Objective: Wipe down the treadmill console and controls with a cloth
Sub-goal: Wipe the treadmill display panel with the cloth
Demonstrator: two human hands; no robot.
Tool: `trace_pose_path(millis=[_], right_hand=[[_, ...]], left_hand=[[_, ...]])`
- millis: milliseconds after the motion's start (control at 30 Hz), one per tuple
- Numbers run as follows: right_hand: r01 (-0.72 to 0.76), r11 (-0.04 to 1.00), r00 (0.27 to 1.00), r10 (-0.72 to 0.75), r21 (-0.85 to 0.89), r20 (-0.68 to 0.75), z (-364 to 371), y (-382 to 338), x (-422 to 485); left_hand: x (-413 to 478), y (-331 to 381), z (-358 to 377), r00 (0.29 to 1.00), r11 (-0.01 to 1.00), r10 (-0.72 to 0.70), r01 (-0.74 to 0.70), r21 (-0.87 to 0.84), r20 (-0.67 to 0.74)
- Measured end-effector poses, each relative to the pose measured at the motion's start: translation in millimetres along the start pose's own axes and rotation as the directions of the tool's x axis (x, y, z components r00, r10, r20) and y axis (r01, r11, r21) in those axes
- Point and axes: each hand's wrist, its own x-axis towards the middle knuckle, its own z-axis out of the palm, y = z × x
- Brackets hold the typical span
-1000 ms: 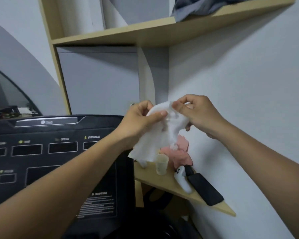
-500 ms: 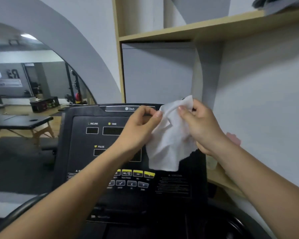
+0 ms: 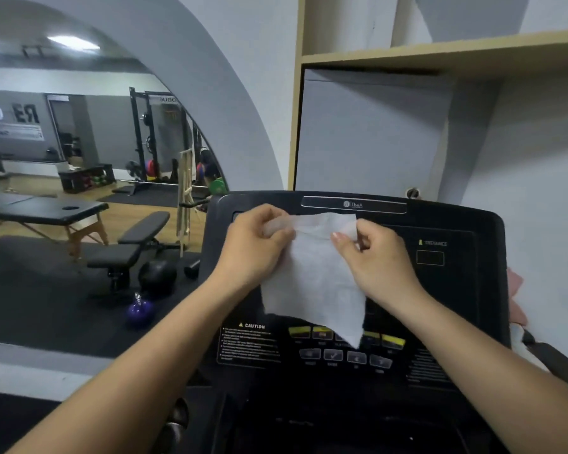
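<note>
Left hand (image 3: pixel 256 244) and right hand (image 3: pixel 377 257) each pinch a top corner of a white cloth (image 3: pixel 315 283), spread before the treadmill console (image 3: pixel 456 290). Wiping seems not yet begun; next, press it flat.

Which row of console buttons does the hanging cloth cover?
The upper yellow row; the cloth hangs across its middle, while the grey row beneath is uncovered.

The left hand (image 3: pixel 256 247) and right hand (image 3: pixel 377 260) are raised side by side, backs toward the camera. Each pinches a top corner of a thin white rectangular cloth (image 3: pixel 312 276) between thumb and curled fingers. The bare left forearm (image 3: pixel 145 365) and bare right forearm (image 3: pixel 492 365) angle inward from the lower corners, wrists roughly level.
</note>
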Motion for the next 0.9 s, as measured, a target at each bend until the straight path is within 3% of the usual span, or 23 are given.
trace_pose_path(millis=[233,400,567,633,700,767,833,900], right_hand=[[0.010,0.986,0.999,-0.018,-0.169,-0.045,15,-5,15],[0.038,0.945,0.988,-0.084,-0.324,-0.127,29,-1,32],[0.100,0.844,0.940,-0.253,-0.527,-0.227,38,8,41],[0.253,0.778,0.866,-0.447,-0.575,-0.224,41,9,42],[0.456,0.622,0.732,-0.669,-0.636,-0.129,44,11,38],[0.633,0.471,0.637,-0.768,-0.615,0.067,54,17,28],[0.700,0.397,0.633,-0.729,-0.593,0.259,67,27,17],[0.677,0.412,0.700,-0.617,-0.610,0.360,76,34,10]], left_hand=[[28,-17,-17,0.945,0.962,0.255,-0.226,0.154,-0.207],[34,-25,-1,0.898,0.905,0.315,-0.186,0.383,-0.308],[47,-50,20,0.783,0.738,0.528,-0.231,0.634,-0.330],[50,-60,23,0.712,0.682,0.612,-0.253,0.687,-0.345],[51,-66,26,0.662,0.617,0.683,-0.296,0.729,-0.309],[52,-67,27,0.653,0.568,0.709,-0.305,0.764,-0.266],[51,-68,26,0.685,0.554,0.692,-0.303,0.775,-0.227],[49,-71,25,0.714,0.591,0.667,-0.334,0.734,-0.212]])
